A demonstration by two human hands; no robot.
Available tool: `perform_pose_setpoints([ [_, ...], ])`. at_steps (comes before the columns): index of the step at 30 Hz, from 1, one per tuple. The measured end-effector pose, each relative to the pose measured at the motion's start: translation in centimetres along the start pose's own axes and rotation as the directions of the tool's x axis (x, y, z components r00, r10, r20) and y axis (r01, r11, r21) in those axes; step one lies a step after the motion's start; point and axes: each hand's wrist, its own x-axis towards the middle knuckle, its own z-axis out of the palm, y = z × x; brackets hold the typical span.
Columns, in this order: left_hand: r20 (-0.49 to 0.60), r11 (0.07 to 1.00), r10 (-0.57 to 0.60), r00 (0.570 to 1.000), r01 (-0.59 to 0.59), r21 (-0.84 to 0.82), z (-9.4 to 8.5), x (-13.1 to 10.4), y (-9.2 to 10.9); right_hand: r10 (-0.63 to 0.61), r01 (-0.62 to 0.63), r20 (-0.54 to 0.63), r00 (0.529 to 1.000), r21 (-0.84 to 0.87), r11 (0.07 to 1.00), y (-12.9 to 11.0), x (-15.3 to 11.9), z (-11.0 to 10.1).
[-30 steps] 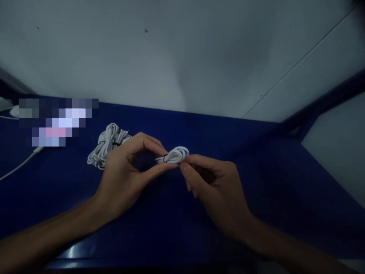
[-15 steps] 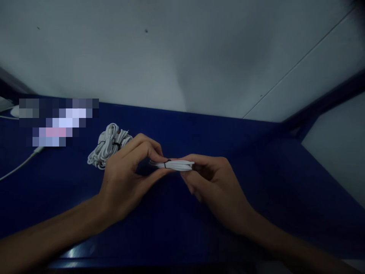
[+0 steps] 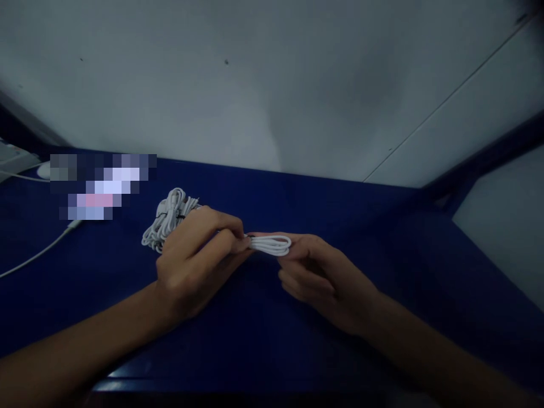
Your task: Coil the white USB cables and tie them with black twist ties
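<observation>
Left hand (image 3: 193, 263) pinches one end of a small coiled white cable (image 3: 270, 245), thumb and fingers closed on it. Right hand (image 3: 327, 277) holds the other end, loops resting on its fingertips, thumb on top. Cable spans between the two grips, above the blue table (image 3: 382, 243). Pile of tied white cables (image 3: 168, 218) lies just behind the left hand. Another loose white wire (image 3: 38, 255) runs far left of the grip.

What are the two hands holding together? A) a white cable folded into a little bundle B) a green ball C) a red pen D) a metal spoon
A. The left hand and the right hand pinch the ends of a small coiled white cable above the blue table, with a pile of white cables behind.
</observation>
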Motion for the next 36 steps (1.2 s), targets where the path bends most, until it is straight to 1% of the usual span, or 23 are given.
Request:
perform_pose_setpoints([
  [2, 0.021, 1.000, 0.010, 1.000, -0.010, 0.014, -0.1, 0.1, 0.0, 0.013, -0.013, 0.028, 1.000, 0.001, 1.000, -0.1, 0.2, -0.4],
  [3, 0.042, 1.000, 0.024, 0.999, -0.024, 0.011, -0.2, 0.2, -0.1, 0.014, -0.014, 0.032, 0.999, -0.029, 0.999, -0.2, 0.2, -0.5],
  [5, 0.078, 0.997, 0.078, 0.994, -0.076, -0.021, -0.3, 0.4, -0.1, -0.013, 0.012, -0.003, 1.000, -0.161, 0.987, -0.4, 0.3, -0.7],
  [7, 0.098, 0.987, 0.153, 0.983, -0.148, -0.056, -0.2, 0.5, -0.2, -0.055, 0.030, -0.069, 0.996, -0.322, 0.946, -0.5, 0.4, -0.6],
  [9, 0.074, 0.969, 0.246, 0.966, -0.243, -0.053, -0.1, 0.5, -0.4, -0.086, 0.025, -0.124, 0.989, -0.427, 0.904, -0.5, 0.3, -0.4],
  [11, 0.031, 0.941, 0.339, 0.940, -0.339, -0.002, 0.1, 0.5, -0.6, -0.083, 0.011, -0.135, 0.987, -0.461, 0.887, -0.6, 0.3, -0.3],
  [12, 0.009, 0.929, 0.368, 0.930, -0.368, 0.034, 0.2, 0.5, -0.7, -0.082, 0.014, -0.125, 0.989, -0.470, 0.882, -0.6, 0.3, -0.4],
  [14, -0.032, 0.922, 0.378, 0.925, -0.374, 0.098, 0.4, 0.4, -0.9, -0.070, 0.016, -0.091, 0.993, -0.495, 0.869, -0.6, 0.3, -0.5],
  [17, -0.065, 0.939, 0.330, 0.942, -0.321, 0.121, 0.4, 0.7, -1.0, -0.082, 0.039, -0.056, 0.995, -0.539, 0.841, -0.7, 0.4, -0.6],
  [19, -0.061, 0.962, 0.261, 0.964, -0.254, 0.095, 0.4, 0.9, -0.8, -0.110, 0.061, -0.058, 0.992, -0.544, 0.837, -0.7, 0.4, -0.5],
  [21, -0.028, 0.993, 0.101, 0.995, -0.099, 0.058, 0.5, 1.1, -0.6, -0.153, 0.094, -0.064, 0.986, -0.544, 0.834, -0.5, 0.5, -0.4],
  [22, -0.008, 0.999, -0.002, 1.000, 0.002, 0.036, 0.5, 1.1, -0.6, -0.174, 0.111, -0.065, 0.983, -0.549, 0.829, -0.4, 0.5, -0.3],
  [23, 0.010, 0.994, -0.109, 0.994, 0.109, 0.006, 0.6, 1.1, -0.6, -0.197, 0.127, -0.068, 0.978, -0.556, 0.822, -0.3, 0.6, -0.3],
  [25, 0.047, 0.952, -0.285, 0.957, 0.289, -0.102, 0.8, 1.0, -0.9, -0.243, 0.155, -0.080, 0.967, -0.575, 0.803, -0.1, 0.7, -0.4],
  [27, 0.090, 0.859, -0.433, 0.897, 0.440, -0.262, 0.9, 1.0, -1.2, -0.280, 0.173, -0.100, 0.955, -0.578, 0.797, 0.0, 1.0, -0.6],
  [28, 0.136, 0.784, -0.499, 0.856, 0.512, -0.350, 0.9, 1.0, -1.2, -0.287, 0.177, -0.109, 0.952, -0.572, 0.801, 0.0, 1.1, -0.8],
  [29, 0.206, 0.687, -0.559, 0.804, 0.587, -0.429, 0.9, 1.1, -1.3, -0.287, 0.178, -0.111, 0.952, -0.562, 0.808, 0.1, 1.2, -1.0],
  [30, 0.300, 0.571, -0.596, 0.745, 0.655, -0.494, 0.9, 1.3, -1.2, -0.273, 0.173, -0.103, 0.956, -0.552, 0.816, 0.1, 1.4, -1.2],
  [31, 0.410, 0.452, -0.598, 0.688, 0.712, -0.537, 0.8, 1.5, -1.0, -0.254, 0.167, -0.089, 0.963, -0.542, 0.823, 0.1, 1.5, -1.4],
  [32, 0.503, 0.349, -0.577, 0.644, 0.751, -0.561, 0.7, 1.7, -0.9, -0.231, 0.158, -0.072, 0.970, -0.536, 0.829, 0.2, 1.7, -1.5],
  [33, 0.572, 0.273, -0.548, 0.611, 0.777, -0.568, 0.6, 1.8, -0.6, -0.208, 0.148, -0.055, 0.976, -0.534, 0.833, 0.2, 1.7, -1.6],
  [34, 0.598, 0.232, -0.540, 0.592, 0.788, -0.570, 0.5, 1.9, -0.4, -0.189, 0.139, -0.042, 0.981, -0.532, 0.835, 0.3, 1.8, -1.7],
  [36, 0.614, 0.192, -0.536, 0.580, 0.791, -0.581, 0.4, 2.0, -0.1, -0.162, 0.123, -0.028, 0.986, -0.528, 0.840, 0.3, 1.8, -1.7],
])
